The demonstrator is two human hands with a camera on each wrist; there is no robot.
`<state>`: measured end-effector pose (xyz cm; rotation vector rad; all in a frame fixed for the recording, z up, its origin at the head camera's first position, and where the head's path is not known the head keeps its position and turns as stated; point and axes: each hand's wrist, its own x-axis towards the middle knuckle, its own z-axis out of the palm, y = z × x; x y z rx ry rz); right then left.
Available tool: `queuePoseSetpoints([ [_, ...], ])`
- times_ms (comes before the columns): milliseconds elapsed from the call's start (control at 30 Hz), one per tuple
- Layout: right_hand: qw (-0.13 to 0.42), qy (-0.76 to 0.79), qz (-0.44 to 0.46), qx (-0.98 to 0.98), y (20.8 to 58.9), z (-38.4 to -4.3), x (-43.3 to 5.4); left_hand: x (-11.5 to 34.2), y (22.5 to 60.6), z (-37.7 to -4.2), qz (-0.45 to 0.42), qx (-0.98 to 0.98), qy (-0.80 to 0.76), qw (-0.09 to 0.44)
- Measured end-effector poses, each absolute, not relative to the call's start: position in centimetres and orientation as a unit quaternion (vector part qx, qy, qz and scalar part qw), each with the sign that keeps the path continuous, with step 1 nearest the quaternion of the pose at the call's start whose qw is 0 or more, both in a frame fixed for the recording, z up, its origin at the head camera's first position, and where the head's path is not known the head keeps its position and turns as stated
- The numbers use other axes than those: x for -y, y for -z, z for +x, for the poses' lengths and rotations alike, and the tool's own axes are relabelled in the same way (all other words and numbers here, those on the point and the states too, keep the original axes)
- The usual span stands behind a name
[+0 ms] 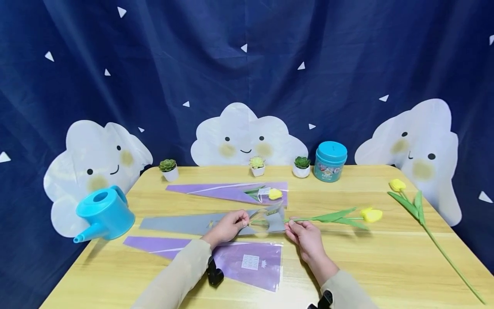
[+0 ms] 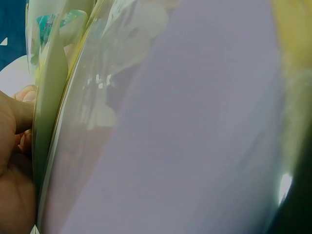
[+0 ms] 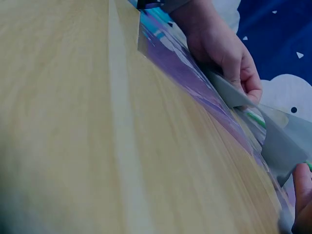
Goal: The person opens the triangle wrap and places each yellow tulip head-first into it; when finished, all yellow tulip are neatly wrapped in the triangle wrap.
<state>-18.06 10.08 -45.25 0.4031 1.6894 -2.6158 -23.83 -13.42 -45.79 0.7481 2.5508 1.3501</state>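
My left hand [image 1: 231,225] pinches the near edge of a grey flower wrapping sleeve [image 1: 173,223], which lies across the middle of the table with its wide mouth bulging. A yellow artificial tulip [image 1: 371,215] points right; its green stem passes into that mouth. My right hand [image 1: 306,240] pinches the stem just outside the sleeve. In the right wrist view, the left hand [image 3: 222,53] grips the grey sleeve [image 3: 285,151], and only part of the right hand [image 3: 303,195] shows. The left wrist view is mostly filled by a close, blurred purple sheet [image 2: 204,122].
A flat purple sleeve [image 1: 227,262] lies nearest me. Behind, another purple sleeve [image 1: 208,191] holds a tulip [image 1: 275,194]. A loose tulip [image 1: 428,231] lies at right, a blue watering can [image 1: 104,214] at left. Small potted succulents [image 1: 302,167] and a teal jar [image 1: 330,163] line the back.
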Motion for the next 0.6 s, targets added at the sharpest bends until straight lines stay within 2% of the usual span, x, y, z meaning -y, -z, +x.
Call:
queuePoseSetpoints([
  [600, 0.021, 0.77, 0.151, -0.619, 45.19, -17.5, -9.64, 13.44, 46.02, -23.79, 0.251, -0.862, -0.433, 0.085],
])
